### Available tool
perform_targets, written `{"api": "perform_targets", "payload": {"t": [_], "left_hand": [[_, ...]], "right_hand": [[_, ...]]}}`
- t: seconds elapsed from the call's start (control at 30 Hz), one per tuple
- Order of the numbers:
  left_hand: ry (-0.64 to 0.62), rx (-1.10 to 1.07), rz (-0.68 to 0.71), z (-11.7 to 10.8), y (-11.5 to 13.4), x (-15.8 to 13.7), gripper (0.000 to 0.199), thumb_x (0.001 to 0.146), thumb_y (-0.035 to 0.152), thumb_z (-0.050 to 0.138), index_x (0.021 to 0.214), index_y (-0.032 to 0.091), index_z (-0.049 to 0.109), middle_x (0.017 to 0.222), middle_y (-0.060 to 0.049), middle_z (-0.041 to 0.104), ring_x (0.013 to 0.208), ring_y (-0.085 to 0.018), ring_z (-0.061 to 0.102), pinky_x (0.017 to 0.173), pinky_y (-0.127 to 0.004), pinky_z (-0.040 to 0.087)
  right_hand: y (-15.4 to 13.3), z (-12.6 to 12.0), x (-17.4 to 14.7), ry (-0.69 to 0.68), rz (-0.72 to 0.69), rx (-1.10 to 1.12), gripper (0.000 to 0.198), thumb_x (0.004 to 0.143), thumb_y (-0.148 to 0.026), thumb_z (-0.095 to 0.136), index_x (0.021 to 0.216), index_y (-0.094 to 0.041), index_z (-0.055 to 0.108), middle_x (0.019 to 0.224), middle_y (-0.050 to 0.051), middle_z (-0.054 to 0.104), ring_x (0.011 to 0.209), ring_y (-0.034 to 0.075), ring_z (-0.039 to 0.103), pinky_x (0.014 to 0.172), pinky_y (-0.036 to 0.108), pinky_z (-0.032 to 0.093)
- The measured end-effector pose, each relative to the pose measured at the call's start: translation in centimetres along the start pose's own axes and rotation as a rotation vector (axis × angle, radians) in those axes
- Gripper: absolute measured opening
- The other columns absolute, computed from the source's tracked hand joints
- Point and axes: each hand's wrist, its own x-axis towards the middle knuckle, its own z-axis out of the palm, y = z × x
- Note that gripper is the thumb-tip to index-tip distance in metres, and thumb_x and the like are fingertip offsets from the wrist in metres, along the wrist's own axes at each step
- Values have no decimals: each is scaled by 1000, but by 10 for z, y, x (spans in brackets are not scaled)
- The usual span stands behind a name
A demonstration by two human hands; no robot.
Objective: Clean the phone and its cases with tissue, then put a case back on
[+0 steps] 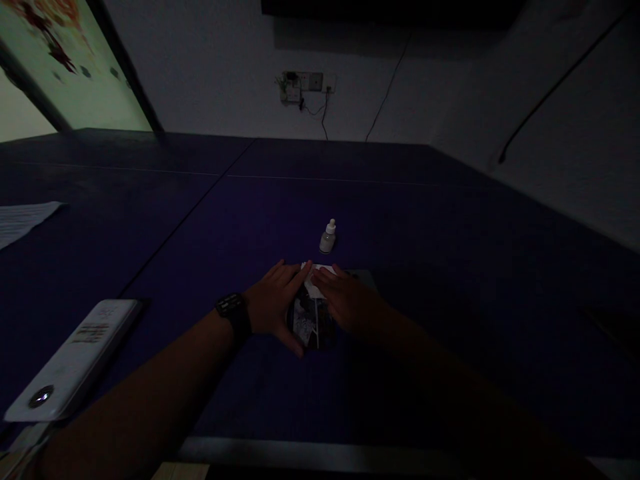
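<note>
A dark photo-like card (310, 323) with a black-and-white picture lies on the blue mat, between my two hands. My left hand (275, 300), with a black watch at the wrist, rests along the card's left edge, thumb spread from the fingers. At the card's upper part, my right hand (350, 299) presses its fingers on a white tissue (313, 283), partly hidden under them. Just beyond the hands stands a small dropper bottle (327, 238) with a white cap. A greyish flat sheet (367, 279) shows behind my right hand.
At left lies a white power bank (77, 360) with a round shiny spot. Farther left is a pale striped cloth or sheet (25, 220). Wall sockets with cables (307, 87) sit beyond the blue surface (240, 220). The scene is dim.
</note>
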Motion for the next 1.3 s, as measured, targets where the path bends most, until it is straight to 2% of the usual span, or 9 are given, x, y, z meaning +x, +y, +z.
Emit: {"api": "perform_targets", "payload": {"t": [0.13, 0.3, 0.5, 0.67, 0.73, 0.87, 1.0, 1.2, 1.3], "left_hand": [[13, -4, 14, 0, 0, 0, 161, 44, 96, 69, 163, 14, -3, 154, -31, 39, 140, -49, 42, 118, -73, 21], [18, 8, 20, -1, 2, 0, 160, 46, 96, 68, 163, 13, -3, 154, -31, 39, 140, -48, 42, 118, -71, 22], [23, 22, 24, 0, 2, 0, 162, 45, 96, 68, 162, 13, -6, 151, -31, 41, 140, -48, 42, 117, -72, 24], [33, 3, 25, -1, 2, 0, 160, 45, 95, 69, 163, 12, -2, 152, -31, 41, 139, -48, 43, 117, -72, 23], [36, 6, 23, -1, 2, 0, 161, 45, 96, 68, 162, 12, -2, 151, -30, 42, 139, -48, 44, 118, -71, 23], [21, 10, 19, -2, 2, -1, 160, 47, 96, 68, 163, 13, -5, 153, -30, 40, 139, -48, 43, 117, -72, 24], [27, 8, 27, -1, 2, -1, 159, 47, 95, 69, 163, 14, -6, 154, -31, 39, 140, -48, 42, 117, -73, 24], [10, 9, 13, -2, 2, -1, 160, 46, 95, 70, 163, 13, -4, 154, -31, 39, 140, -49, 42, 116, -73, 25], [12, 2, 18, -3, 2, -1, 159, 47, 95, 69, 163, 15, -4, 156, -31, 36, 141, -49, 40, 117, -73, 23]], "right_hand": [[2, -1, -1, -48, -112, 113, 52, 92, -6, 42, 141, -12, 57, 145, 15, 61, 140, 27, 53, 126, 58, 25], [3, 3, -1, 12, 23, 23, 49, 93, -10, 44, 140, -7, 57, 147, 22, 57, 141, 33, 51, 123, 62, 30], [2, -3, -4, -32, -149, 158, 47, 90, -8, 43, 132, -14, 66, 139, 13, 66, 135, 26, 58, 126, 57, 26], [4, 0, -3, 37, -27, 41, 48, 90, -10, 46, 135, -10, 62, 143, 18, 62, 137, 30, 56, 122, 59, 33], [4, 1, -1, 29, -51, 33, 50, 90, -11, 48, 139, -7, 57, 146, 21, 58, 140, 31, 52, 121, 58, 35], [6, -5, -3, -37, -132, 99, 45, 94, -10, 43, 134, -15, 63, 140, 12, 65, 136, 26, 57, 124, 54, 32], [6, -4, -3, -9, 3, -14, 45, 95, -11, 47, 138, -9, 59, 144, 19, 61, 139, 30, 54, 123, 55, 33], [4, -6, -3, -32, -138, 79, 44, 94, -12, 43, 133, -13, 65, 139, 14, 66, 137, 28, 55, 123, 56, 33], [6, -7, -4, -3, -23, 7, 43, 94, -13, 44, 131, -10, 65, 137, 16, 67, 135, 29, 58, 122, 53, 35]]}}
